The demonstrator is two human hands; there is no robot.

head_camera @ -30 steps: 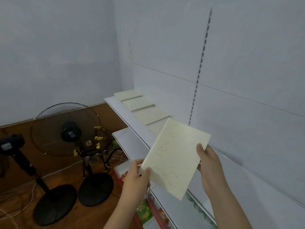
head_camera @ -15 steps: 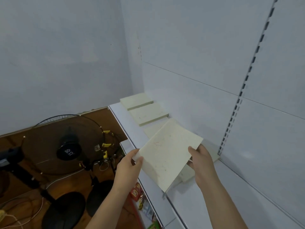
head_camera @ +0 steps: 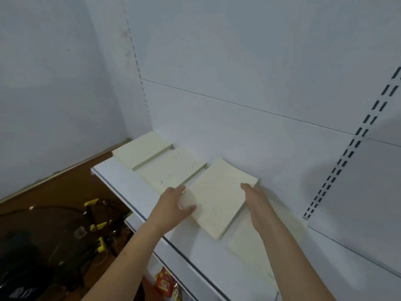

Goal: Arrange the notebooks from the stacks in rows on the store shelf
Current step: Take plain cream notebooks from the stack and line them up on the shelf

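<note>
A cream notebook (head_camera: 217, 198) lies tilted on top of a stack on the white store shelf (head_camera: 195, 253), against the back panel. My left hand (head_camera: 173, 205) grips its near left corner, thumb on the cover. My right hand (head_camera: 253, 198) holds its right edge. Two more cream notebook stacks lie in a row to the left, the nearer stack (head_camera: 171, 170) and the far stack (head_camera: 141, 152). Another notebook (head_camera: 249, 246) lies on the shelf to the right, partly hidden under my right forearm.
A slotted upright rail (head_camera: 347, 148) runs up the back panel at right. Below the shelf edge a lower shelf holds red packets (head_camera: 165, 281). A black standing fan (head_camera: 32, 257) with yellow clips sits on the brown floor at left.
Both hands have carried the notebook from mid-air down and forward onto the stack on the shelf. The view has swung to face the shelf more directly.
</note>
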